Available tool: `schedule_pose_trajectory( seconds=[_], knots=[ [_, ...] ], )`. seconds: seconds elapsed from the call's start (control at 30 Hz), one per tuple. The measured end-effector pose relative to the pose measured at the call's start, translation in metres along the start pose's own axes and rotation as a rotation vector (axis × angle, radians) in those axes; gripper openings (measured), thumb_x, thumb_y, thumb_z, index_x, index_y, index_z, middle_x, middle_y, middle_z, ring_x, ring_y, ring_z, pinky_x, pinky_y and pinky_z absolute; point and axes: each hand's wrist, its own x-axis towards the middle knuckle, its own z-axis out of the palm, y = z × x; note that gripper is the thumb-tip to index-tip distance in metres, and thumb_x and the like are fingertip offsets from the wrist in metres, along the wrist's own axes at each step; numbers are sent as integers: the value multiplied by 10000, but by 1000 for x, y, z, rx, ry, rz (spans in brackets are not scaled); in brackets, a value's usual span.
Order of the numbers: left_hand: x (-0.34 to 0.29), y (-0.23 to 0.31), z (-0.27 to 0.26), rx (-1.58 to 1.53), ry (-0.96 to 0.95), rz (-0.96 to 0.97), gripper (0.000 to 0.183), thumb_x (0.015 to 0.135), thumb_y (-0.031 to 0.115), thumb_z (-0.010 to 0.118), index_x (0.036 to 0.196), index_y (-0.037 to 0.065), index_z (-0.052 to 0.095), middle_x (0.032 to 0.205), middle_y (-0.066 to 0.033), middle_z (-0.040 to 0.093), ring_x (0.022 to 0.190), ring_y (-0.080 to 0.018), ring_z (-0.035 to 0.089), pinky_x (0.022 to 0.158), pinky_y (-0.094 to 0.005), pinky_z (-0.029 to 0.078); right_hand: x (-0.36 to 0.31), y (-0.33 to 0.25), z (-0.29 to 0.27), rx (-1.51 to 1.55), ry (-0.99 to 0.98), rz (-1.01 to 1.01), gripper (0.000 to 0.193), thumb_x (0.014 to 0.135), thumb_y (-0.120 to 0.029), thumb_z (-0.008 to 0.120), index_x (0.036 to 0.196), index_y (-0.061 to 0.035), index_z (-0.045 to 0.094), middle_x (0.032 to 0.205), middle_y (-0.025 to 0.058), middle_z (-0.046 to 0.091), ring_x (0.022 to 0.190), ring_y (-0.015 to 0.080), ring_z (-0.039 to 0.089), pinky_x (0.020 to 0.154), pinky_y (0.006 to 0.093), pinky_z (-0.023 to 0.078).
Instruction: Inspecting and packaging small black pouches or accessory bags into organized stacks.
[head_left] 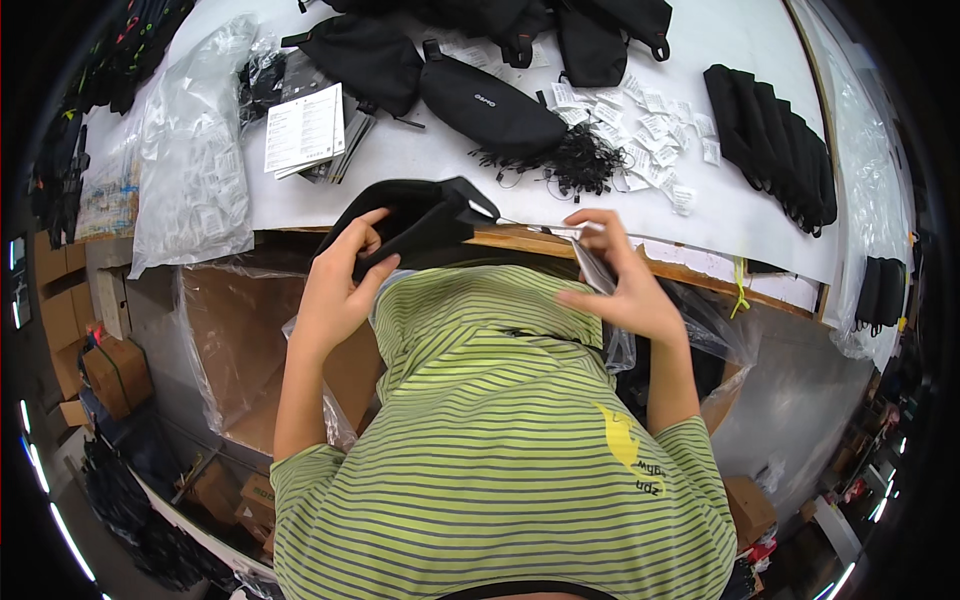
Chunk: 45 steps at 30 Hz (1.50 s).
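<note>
My left hand (338, 285) grips a black fabric pouch (430, 232) by its near side, thumb outside and fingers reaching over the edge of its gaping mouth. The pouch is held at the table's front edge, just above my lap. To its right, my right hand (640, 285) has its thumb and fingers closed about a pale hang tag (594, 266), seen nearly edge-on. A thin dark cord (535, 228) runs from that hand to the pouch's right end. How the cord is fastened there is too small to tell.
On the white table (300, 205) lie black pouches (490, 105), printed leaflets (303, 130), white labels (655, 130), a tangle of black cords (580, 160) and a row of stacked pouches (772, 145). A clear plastic bag (195, 150) hangs over the left edge. Cardboard boxes (115, 375) stand lower left.
</note>
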Motion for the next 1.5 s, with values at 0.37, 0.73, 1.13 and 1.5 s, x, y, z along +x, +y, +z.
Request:
schedule_pose_trajectory(
  seconds=[0.37, 0.73, 1.13, 1.5],
  knots=[
    [-14, 25, 10, -198, -543, -80, 310, 826, 242, 684, 925, 34, 476, 686, -113, 576, 558, -203, 529, 553, -278, 415, 37, 14, -4, 1385, 697, -11, 156, 886, -250, 630, 888, -95, 612, 682, 5, 602, 584, 90, 542, 573, 212, 416],
    [4, 59, 5, 50, -699, 57, 250, 787, 183, 710, 891, 22, 549, 818, -131, 652, 670, -218, 629, 585, -285, 449, 48, 12, 8, 677, 690, -221, 331, 856, -205, 687, 615, -98, 487, 501, -103, 299, 463, 9, 219, 446, 222, 191],
    [46, 81, 50, 180, -687, 623, 206, 806, 190, 666, 922, 43, 579, 936, -91, 620, 967, -258, 575, 798, -393, 457, -26, -17, -5, -431, -105, -123, 270, 804, -347, 680, 767, -81, 708, 488, 89, 522, 425, 255, 482, 457, 324, 373],
    [248, 16, 137, 501, 123, 641, 307, 727, 244, 721, 931, 62, 581, 893, -97, 600, 884, -268, 562, 781, -374, 464, -45, -10, -5, -559, 2, -339, 229, 722, -307, 755, 704, -86, 698, 469, 50, 487, 431, 211, 469, 450, 297, 355]
  ],
)
